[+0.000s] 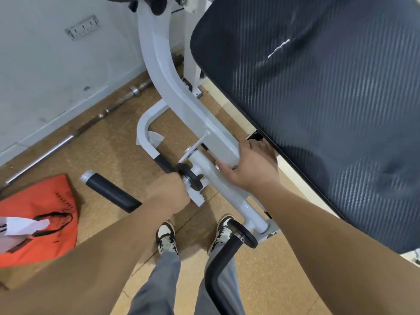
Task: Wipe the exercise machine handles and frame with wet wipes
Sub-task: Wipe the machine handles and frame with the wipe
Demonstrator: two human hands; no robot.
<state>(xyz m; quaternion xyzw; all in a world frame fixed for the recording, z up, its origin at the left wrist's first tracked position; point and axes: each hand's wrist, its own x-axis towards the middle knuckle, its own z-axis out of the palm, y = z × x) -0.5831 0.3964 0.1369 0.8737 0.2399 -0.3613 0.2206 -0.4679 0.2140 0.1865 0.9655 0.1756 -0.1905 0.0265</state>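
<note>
The exercise machine's frame (pixel 163 71), a smooth white-painted steel beam of flat-sided section, is seen curving down from the top of the view toward the middle, beside a large dark pad (pixel 318 98) with a fine woven, ribbed texture. From the frame a rounded white tube loops out and ends in a black, matt cylindrical handle (pixel 164 163).

The handle is gripped by the left hand (pixel 170 192), whose fingers are closed into a fist round its lower end, just beside a black disc-shaped knob. The right hand (pixel 254 167) is laid over the lower end of the frame, the thumb stretched along the near face and the fingers curled over the far edge; whether a wipe lies beneath it cannot be told. A crumpled white sheet (pixel 155 137) is draped on the looped tube, apart from both hands.

On the speckled, cork-like floor (pixel 113 137) a chromed barbell (pixel 56 145) lies along the wall, and an orange fabric bag (pixel 50 201) with black handles is spread flat. A black padded roller (pixel 109 192) with a metal end cap is seen near the left forearm.
</note>
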